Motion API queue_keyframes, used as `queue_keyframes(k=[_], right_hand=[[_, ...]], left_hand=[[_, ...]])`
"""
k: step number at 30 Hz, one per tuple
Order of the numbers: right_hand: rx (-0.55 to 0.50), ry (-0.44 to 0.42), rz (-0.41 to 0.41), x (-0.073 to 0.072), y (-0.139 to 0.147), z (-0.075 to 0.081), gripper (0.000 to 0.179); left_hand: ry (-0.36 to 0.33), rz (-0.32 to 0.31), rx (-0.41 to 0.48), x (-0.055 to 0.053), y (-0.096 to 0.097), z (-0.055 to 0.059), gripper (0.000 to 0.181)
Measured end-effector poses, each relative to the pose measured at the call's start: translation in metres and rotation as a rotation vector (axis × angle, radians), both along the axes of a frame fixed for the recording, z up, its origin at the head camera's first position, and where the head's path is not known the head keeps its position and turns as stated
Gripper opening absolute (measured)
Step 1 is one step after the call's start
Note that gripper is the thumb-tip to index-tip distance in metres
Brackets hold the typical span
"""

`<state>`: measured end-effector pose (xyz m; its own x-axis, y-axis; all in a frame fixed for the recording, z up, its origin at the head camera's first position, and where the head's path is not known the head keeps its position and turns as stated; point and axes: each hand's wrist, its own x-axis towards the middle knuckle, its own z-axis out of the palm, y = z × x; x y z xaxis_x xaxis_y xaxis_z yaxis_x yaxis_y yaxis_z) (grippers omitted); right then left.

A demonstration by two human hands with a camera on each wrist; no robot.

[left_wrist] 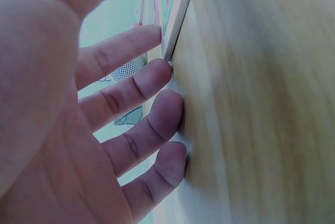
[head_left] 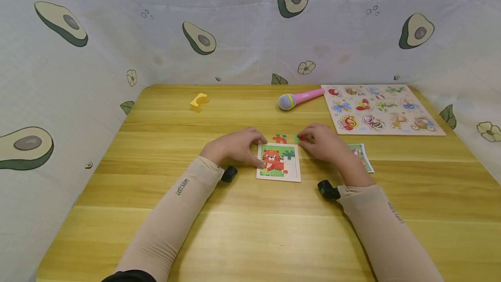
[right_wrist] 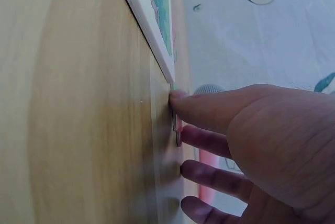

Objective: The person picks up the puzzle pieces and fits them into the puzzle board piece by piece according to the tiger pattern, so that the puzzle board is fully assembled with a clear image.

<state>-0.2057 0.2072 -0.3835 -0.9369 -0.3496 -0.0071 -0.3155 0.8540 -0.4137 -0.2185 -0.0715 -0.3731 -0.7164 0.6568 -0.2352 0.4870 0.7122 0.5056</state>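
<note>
A small tiger jigsaw board (head_left: pixel 278 178) with a white border lies on the table; a gap shows at its upper right. My left hand (head_left: pixel 239 146) rests at the board's left side, thumb on its face and a fingertip at the far left corner. In the left wrist view the fingers (left_wrist: pixel 162 109) are spread and slightly bent. Just right of the far right corner, my right hand (head_left: pixel 324 142) pinches a green and red puzzle piece (head_left: pixel 297 139), low at the tabletop. Beyond the board's far edge lies an orange-red piece (head_left: pixel 280 139).
A picture card (head_left: pixel 363 158) lies partly hidden behind the right wrist. At the back are a pink toy microphone (head_left: pixel 299 99), a wooden insect puzzle board (head_left: pixel 385 110) and a yellow arch block (head_left: pixel 199 101). A printed curtain (head_left: pixel 242 8) stands behind the wooden table (head_left: pixel 274 229).
</note>
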Motion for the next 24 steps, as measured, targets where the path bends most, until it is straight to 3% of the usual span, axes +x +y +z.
queue_keyframes(k=[6,16,24], right_hand=[[-0.024,-0.024,-0.034,0.0005,0.0010,0.0032,0.024],[-0.020,-0.103,-0.118,0.0005,0.0019,0.0056,0.052],[-0.017,-0.125,-0.114,0.0029,0.0004,0.0066,0.041]], left_hand=[[0.004,0.003,0.000,0.0002,0.0000,0.0005,0.067],[-0.007,0.005,0.003,-0.0002,-0.0001,-0.0003,0.067],[-0.005,-0.003,-0.002,-0.0008,0.0002,-0.0007,0.067]])
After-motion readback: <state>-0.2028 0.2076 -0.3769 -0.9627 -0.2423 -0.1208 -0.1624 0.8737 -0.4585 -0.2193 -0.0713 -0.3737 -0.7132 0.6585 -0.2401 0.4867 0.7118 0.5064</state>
